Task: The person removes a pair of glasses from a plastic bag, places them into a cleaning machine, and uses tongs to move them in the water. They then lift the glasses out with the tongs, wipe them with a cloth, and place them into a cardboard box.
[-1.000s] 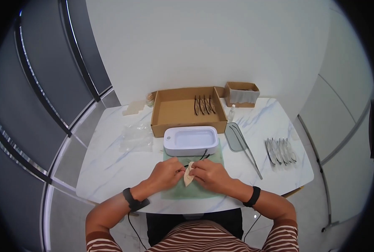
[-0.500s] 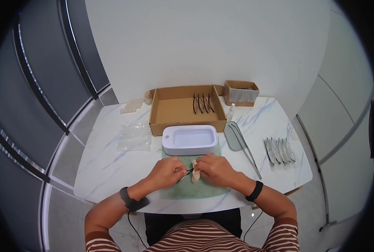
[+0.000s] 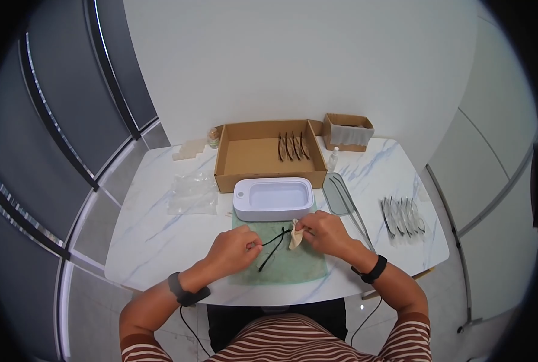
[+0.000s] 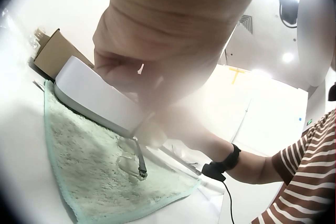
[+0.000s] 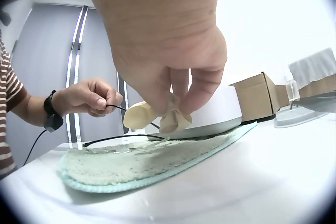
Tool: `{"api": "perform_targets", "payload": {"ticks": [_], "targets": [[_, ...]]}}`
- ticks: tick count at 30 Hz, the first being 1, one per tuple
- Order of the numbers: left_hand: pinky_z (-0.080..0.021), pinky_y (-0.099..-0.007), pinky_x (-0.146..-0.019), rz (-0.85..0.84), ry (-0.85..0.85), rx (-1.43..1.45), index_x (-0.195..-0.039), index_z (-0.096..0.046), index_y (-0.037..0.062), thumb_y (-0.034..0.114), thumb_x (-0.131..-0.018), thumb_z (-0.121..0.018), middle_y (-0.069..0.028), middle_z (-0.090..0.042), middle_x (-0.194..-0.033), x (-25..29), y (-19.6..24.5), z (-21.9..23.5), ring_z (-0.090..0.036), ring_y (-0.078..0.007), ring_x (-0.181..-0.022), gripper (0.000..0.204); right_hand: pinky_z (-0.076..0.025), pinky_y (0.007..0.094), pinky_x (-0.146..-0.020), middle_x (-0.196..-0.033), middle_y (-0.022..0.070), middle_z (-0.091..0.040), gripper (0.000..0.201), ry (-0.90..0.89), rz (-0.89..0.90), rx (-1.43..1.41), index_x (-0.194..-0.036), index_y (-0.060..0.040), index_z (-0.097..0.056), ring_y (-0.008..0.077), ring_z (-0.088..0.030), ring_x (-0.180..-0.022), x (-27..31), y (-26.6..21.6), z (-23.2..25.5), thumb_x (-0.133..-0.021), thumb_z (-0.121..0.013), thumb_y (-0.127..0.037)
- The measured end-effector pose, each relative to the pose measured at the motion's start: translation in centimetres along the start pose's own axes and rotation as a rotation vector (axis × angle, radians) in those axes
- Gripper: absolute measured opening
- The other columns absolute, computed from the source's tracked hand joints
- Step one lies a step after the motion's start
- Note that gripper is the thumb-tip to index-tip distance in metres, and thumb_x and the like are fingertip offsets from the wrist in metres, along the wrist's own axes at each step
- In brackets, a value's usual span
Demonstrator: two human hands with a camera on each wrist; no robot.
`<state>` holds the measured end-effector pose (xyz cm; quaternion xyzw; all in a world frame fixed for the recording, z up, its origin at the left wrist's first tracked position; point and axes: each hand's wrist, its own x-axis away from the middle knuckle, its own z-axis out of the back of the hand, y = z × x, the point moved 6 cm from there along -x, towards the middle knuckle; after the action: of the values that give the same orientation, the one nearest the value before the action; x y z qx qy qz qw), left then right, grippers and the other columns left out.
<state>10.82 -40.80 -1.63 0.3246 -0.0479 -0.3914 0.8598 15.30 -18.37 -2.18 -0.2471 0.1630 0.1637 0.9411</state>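
Between my hands, over a pale green towel (image 3: pixel 302 268), is a pair of glasses with thin black temples (image 3: pixel 270 257). My left hand (image 3: pixel 236 248) pinches the end of one temple; the other temple angles down toward me over the towel. A beige cloth (image 3: pixel 295 238) is bunched in the fingertips of my right hand (image 3: pixel 324 233), at the far end of the pinched temple. In the right wrist view, the cloth (image 5: pixel 157 116) hangs folded from thumb and fingers, partly covering the frame. A white basin-like device (image 3: pixel 273 212) stands just behind the towel.
Behind the device sits a cardboard tray (image 3: pixel 236 181) with several dark-framed glasses (image 3: pixel 292 146). Tongs (image 3: pixel 358 224) lie across a grey tray (image 3: pixel 336 205) at right, near more glasses (image 3: pixel 403 217). A small bottle (image 3: pixel 333 160), lined box (image 3: pixel 349 140) and plastic bag (image 3: pixel 192 196) are also around.
My right hand has moved right and away from the left with the cloth, opening a gap between the hands. More of the glasses' temples now shows. The left hand has barely shifted.
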Motion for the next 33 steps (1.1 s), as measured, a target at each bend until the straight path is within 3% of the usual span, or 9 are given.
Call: {"api": "perform_targets", "payload": {"ticks": [4, 6, 14, 18, 22, 28, 30, 31, 33], "targets": [[-0.052, -0.0366, -0.066, -0.029, -0.047, -0.013, -0.091, -0.071, 0.0059, 0.018, -0.086, -0.071, -0.009, -0.064, -0.082, 0.2, 0.2, -0.5, -0.064, -0.0257, -0.071, 0.013, -0.055, 0.0398, -0.068, -0.086, 0.0048, -0.072, 0.013, 0.072, 0.042, -0.081, -0.091, -0.0131, -0.071, 0.0287, -0.066, -0.08, 0.4, -1.6, -0.3, -0.079, -0.073, -0.008], [-0.052, -0.0367, -0.066, -0.024, -0.067, -0.008, -0.09, -0.071, 0.0058, 0.017, -0.086, -0.071, -0.0093, -0.064, -0.082, 0.2, 0.2, -1.0, -0.064, -0.026, -0.071, 0.012, -0.055, 0.0393, -0.067, -0.087, 0.0037, -0.071, 0.013, 0.02, 0.189, -0.052, -0.091, -0.0126, -0.07, 0.0275, -0.066, -0.08, 0.6, -3.9, -0.7, -0.079, -0.073, -0.008], [-0.052, -0.0373, -0.065, -0.021, 0.001, -0.02, -0.088, -0.071, 0.005, 0.015, -0.086, -0.07, -0.01, -0.064, -0.08, 0.5, -0.5, -1.2, -0.065, -0.0271, -0.07, 0.01, -0.055, 0.0394, -0.066, -0.086, 0.0012, -0.07, 0.015, -0.115, 0.237, -0.03, -0.092, -0.0131, -0.07, 0.0272, -0.065, -0.082, 0.6, -4.5, -2.6, -0.077, -0.075, -0.009], [-0.05, -0.0339, -0.063, -0.005, -0.021, 0.068, -0.101, -0.072, 0.0055, 0.012, -0.087, -0.068, -0.0088, -0.063, -0.075, 0.2, 0.6, -0.7, -0.061, -0.0235, -0.064, 0.016, -0.055, 0.0392, -0.067, -0.089, 0.0006, -0.07, 0.017, -0.244, 0.336, -0.173, -0.092, -0.0134, -0.071, 0.0267, -0.066, -0.084, 1.6, -5.6, -2.4, -0.077, -0.072, -0.006], [-0.048, -0.0315, -0.062, -0.006, -0.166, 0.244, -0.118, -0.069, 0.0052, 0.008, -0.088, -0.063, -0.0073, -0.06, -0.071, -0.6, 0.6, -2.2, -0.057, -0.0162, -0.062, 0.031, -0.055, 0.0386, -0.068, -0.091, 0.0012, -0.07, 0.017, -0.258, 0.29, -0.168, -0.092, -0.0138, -0.072, 0.0254, -0.067, -0.085, 2.6, -5.7, -0.6, -0.078, -0.07, -0.004], [-0.05, -0.0328, -0.064, 0.253, -0.251, 0.789, -0.108, -0.072, 0.0016, 0.005, -0.087, -0.06, -0.0095, -0.062, -0.072, -3.1, 1.1, -3.8, -0.059, -0.0162, -0.064, 0.025, -0.055, 0.0345, -0.065, -0.09, 0.0042, -0.072, 0.021, -0.048, 0.021, -0.139, -0.096, -0.0112, -0.075, 0.0244, -0.069, -0.079, 3.6, -3.8, 2.3, -0.077, -0.07, -0.002], [-0.051, -0.0339, -0.065, 0.095, -0.145, 0.493, -0.105, -0.073, 0.0019, 0.005, -0.087, -0.061, -0.0112, -0.064, -0.075, -4.0, 2.4, -2.5, -0.062, -0.0196, -0.065, 0.022, -0.055, 0.037, -0.068, -0.091, 0.0052, -0.069, 0.018, -0.062, -0.162, -0.192, -0.097, -0.0147, -0.075, 0.0274, -0.069, -0.08, 3.9, -3.1, 2.5, -0.082, -0.07, -0.007], [-0.052, -0.0351, -0.066, -0.057, -0.034, 0.193, -0.102, -0.074, 0.0022, 0.006, -0.087, -0.061, -0.0129, -0.067, -0.077, -4.2, 3.4, -1.6, -0.064, -0.023, -0.067, 0.02, -0.055, 0.037, -0.068, -0.091, 0.0052, -0.069, 0.018, -0.063, -0.165, -0.191, -0.097, -0.0147, -0.075, 0.0274, -0.069, -0.08, 4.1, -3.0, 2.4, -0.082, -0.07, -0.007], [-0.052, -0.0365, -0.066, -0.109, -0.015, 0.118, -0.099, -0.074, 0.0025, 0.008, -0.087, -0.063, -0.0142, -0.068, -0.08, -4.7, 3.5, -1.8, -0.065, -0.0267, -0.069, 0.017, -0.054, 0.0374, -0.068, -0.088, 0.0058, -0.068, 0.015, -0.001, -0.12, -0.144, -0.096, -0.0148, -0.075, 0.0277, -0.068, -0.08, 4.3, -3.1, 1.9, -0.082, -0.072, -0.009]]}}
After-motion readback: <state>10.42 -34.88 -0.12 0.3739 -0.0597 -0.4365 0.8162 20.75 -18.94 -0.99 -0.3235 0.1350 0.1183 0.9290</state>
